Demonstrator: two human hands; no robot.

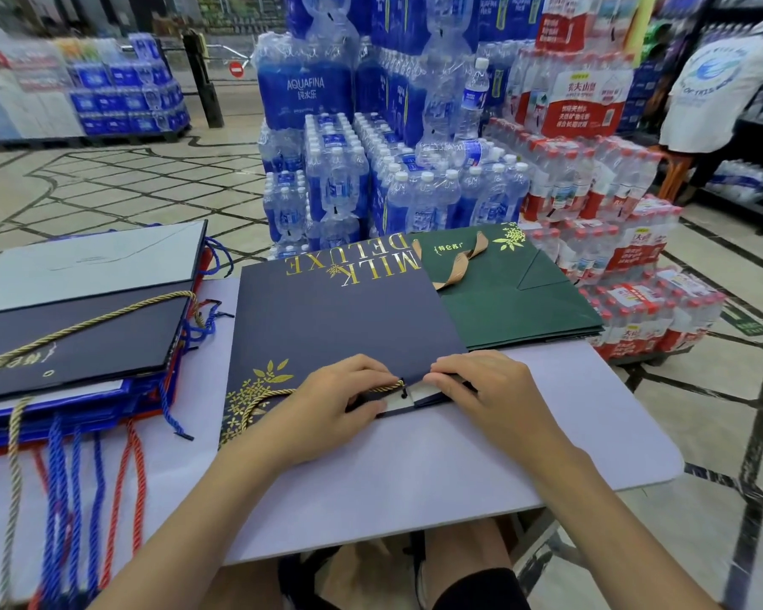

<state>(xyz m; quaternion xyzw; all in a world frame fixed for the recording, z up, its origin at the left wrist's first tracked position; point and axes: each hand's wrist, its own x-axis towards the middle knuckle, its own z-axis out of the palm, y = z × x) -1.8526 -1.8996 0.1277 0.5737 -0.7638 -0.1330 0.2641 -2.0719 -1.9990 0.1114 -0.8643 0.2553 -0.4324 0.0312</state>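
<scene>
Your left grip (331, 402) lies on the near edge of the navy bag (340, 319), fingers curled and pinching the gold cord (261, 400) just beside the small punched hole (402, 394) in the bag's folded top. The cord's free length trails out to the left, across the gold leaf print on the bag. Your right grip (490, 389) is closed narrow on the same top edge, just to the right of the hole, with its fingertips tucked over the fold. The two grips sit close together, nearly touching. The navy bag lies flat on the pale worktop (547, 433) straight in front of you, its gold "MILK DELUXE" lettering at the far end and upside down to you. Its far right corner overlaps a green bag (516, 297), also lying flat, with a tan ribbon handle (459, 261) curled on top. To your left is a stack of flat bags (84, 328), with blue, red and gold cords hanging over the worktop's near edge. Beyond the worktop, shrink-wrapped packs of bottled water (371, 178) are piled on the floor.
</scene>
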